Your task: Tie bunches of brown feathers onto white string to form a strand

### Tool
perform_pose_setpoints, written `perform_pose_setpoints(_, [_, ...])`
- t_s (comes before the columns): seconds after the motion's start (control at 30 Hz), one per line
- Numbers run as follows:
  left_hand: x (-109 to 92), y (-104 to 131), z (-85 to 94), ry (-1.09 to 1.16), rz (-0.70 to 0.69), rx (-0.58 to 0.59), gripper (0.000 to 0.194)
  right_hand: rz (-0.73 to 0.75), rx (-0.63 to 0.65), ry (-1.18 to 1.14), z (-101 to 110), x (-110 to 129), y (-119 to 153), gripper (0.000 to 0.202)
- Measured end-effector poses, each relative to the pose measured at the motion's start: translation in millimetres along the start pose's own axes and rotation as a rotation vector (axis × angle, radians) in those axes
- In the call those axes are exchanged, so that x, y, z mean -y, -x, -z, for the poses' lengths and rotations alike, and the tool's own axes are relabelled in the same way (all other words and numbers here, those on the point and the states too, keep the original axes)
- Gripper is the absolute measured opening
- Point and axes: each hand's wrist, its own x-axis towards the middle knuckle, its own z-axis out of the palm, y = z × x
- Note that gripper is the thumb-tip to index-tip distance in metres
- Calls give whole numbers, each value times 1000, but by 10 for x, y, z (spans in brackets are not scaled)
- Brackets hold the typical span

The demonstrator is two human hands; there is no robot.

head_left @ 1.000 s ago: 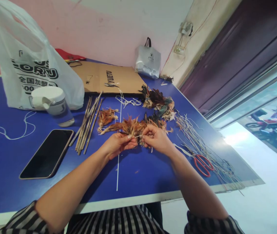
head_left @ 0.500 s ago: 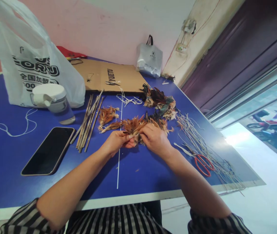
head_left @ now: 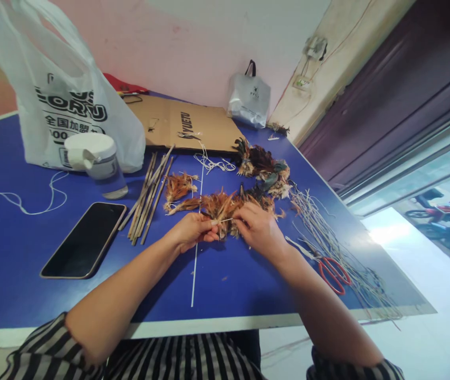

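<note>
My left hand (head_left: 195, 231) is closed, thumb and fingers pinching the base of a bundle of reddish-brown feathers (head_left: 216, 205). My right hand (head_left: 257, 227) pinches a thin pale string (head_left: 227, 219), which runs straight across to the left fingertips. Parts of the bundle are hidden behind the fingers. Just left of it lie smaller tied tufts of orange feathers (head_left: 179, 186). Beyond my right hand is a heap of dark feathers (head_left: 262, 164).
Thin sticks (head_left: 149, 200), a phone (head_left: 84, 240) and a lidded cup (head_left: 104, 171) lie left, before a white plastic bag (head_left: 82, 116). Cardboard (head_left: 209, 126) lies behind. At right are red-handled scissors (head_left: 334, 275) and loose cords (head_left: 327, 237).
My right hand has drawn the string out to the right, so a straight length now shows between the hands. My left hand keeps its pinch. The view has shifted slightly.
</note>
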Motion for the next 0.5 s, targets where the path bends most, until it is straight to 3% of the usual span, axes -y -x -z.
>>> perform_pose_setpoints(0.13, [57,-15,10,-151,70,16,18,193,177,140,61,211,-63,18])
perform_pose_setpoints(0.27, [179,16,1,-445,15,131,22,392,385,186,21,404,-263,15])
perform_pose_setpoints(0.37, [222,42,-11,-554,-40,201,17,400,523,70,-35,384,-423,11])
perform_pose_setpoints(0.5, [188,69,-49,-551,-1,276,20,308,693,-126,-53,177,-580,13])
